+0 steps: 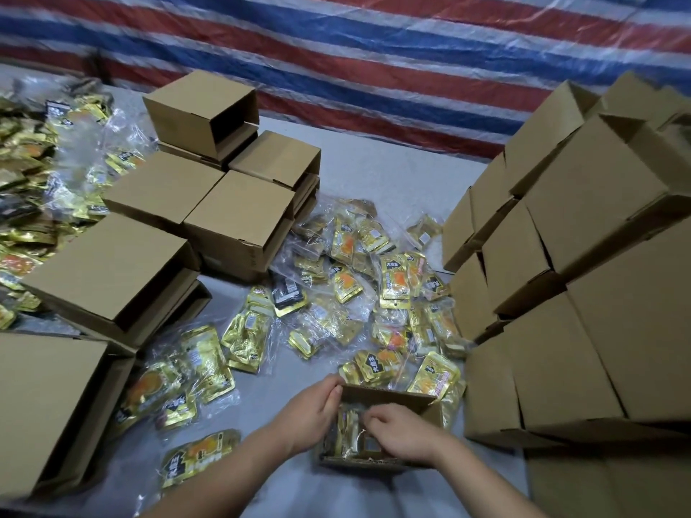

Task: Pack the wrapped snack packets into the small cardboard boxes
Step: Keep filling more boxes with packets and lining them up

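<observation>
Item 1, open small box (389, 400) at the worktop's (374, 173) near edge: my left hand (312, 415) grips its left wall, right-hand fingers (374, 416) curl onto gold packets (349, 429) inside, which I'd seat flat before taking more from the loose pile (374, 289).

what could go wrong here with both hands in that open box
The left hand grips the open box's wall; pulling it could tip the box and spill the gold packets inside. The right hand pressing in could crease them. The tall box stack beside the right arm might topple if bumped.
</observation>
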{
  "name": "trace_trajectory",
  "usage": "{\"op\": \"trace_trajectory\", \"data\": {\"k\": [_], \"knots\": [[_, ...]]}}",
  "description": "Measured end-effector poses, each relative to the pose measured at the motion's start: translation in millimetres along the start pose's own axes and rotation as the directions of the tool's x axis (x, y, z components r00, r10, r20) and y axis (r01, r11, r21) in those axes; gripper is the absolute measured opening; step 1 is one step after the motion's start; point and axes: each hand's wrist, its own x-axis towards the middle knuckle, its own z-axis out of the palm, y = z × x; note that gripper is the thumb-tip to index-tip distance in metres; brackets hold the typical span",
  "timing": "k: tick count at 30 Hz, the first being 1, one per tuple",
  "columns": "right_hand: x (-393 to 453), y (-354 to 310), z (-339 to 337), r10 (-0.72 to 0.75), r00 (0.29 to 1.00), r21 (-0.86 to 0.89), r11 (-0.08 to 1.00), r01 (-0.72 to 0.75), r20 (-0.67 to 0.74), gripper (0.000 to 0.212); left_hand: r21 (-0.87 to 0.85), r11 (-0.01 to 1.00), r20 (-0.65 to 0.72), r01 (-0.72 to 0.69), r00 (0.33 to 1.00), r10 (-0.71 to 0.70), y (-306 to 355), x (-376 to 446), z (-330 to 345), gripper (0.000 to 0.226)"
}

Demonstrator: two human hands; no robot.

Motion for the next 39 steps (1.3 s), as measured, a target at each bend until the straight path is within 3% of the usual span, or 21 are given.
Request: {"op": "trace_trajectory", "data": {"k": [5, 9, 12, 15, 16, 18, 21, 25, 31, 36, 39], "knots": [[9, -10, 14, 0.051, 0.992, -0.056, 0.997, -0.045, 0.117, 0.035, 0.027, 1.000, 0.013, -0.004, 1.000, 0.004, 1, 2, -1, 0.021], [2, -17, 7, 0.031, 0.992, -0.063, 0.998, -0.023, 0.120, 0.032, 0.008, 1.000, 0.011, 0.027, 1.000, -0.028, 2, 4, -2, 0.019], [-17, -16, -1, -0.066, 0.997, -0.014, 0.998, 0.065, -0.035, 0.024, 0.004, 0.999, 0.034, 0.050, 0.998, -0.050, 3, 5, -3, 0.020], [-35, -12, -24, -0.111, 0.955, 0.046, 0.991, 0.129, -0.276, 0.013, 0.029, 0.998, 0.060, 0.062, 0.996, -0.064, 5, 3, -5, 0.021], [-38, -10, -34, -0.141, 0.925, -0.006, 0.989, 0.149, -0.353, 0.009, 0.037, 0.997, 0.066, 0.068, 0.995, -0.070, 5, 4, -7, 0.021], [-38, -3, -53, -0.203, 0.883, -0.155, 0.976, 0.150, -0.423, 0.028, 0.049, 0.996, 0.081, 0.070, 0.994, -0.074, 5, 4, -9, 0.022], [-32, 10, -62, -0.145, 0.939, -0.279, 0.959, 0.055, -0.312, 0.055, 0.053, 0.996, 0.095, 0.066, 0.993, -0.071, 7, 1, -7, 0.021], [-20, 18, -43, -0.048, 0.984, -0.339, 0.941, -0.014, -0.174, 0.024, 0.052, 0.996, 0.102, 0.068, 0.992, -0.073, 8, -3, -6, 0.020], [-13, 22, -34, -0.064, 0.960, -0.358, 0.933, -0.039, -0.273, 0.016, 0.039, 0.997, 0.079, 0.068, 0.994, -0.071, 11, 4, -14, 0.018], [-19, 23, -23, -0.005, 0.953, -0.334, 0.937, -0.101, -0.302, 0.036, 0.011, 0.996, 0.104, 0.083, 0.991, -0.084, 8, -2, -11, 0.016], [-20, 21, -21, 0.019, 0.948, -0.309, 0.943, -0.122, -0.316, 0.026, -0.026, 0.989, 0.061, 0.142, 0.988, -0.141, 12, 0, -15, 0.017]]}}
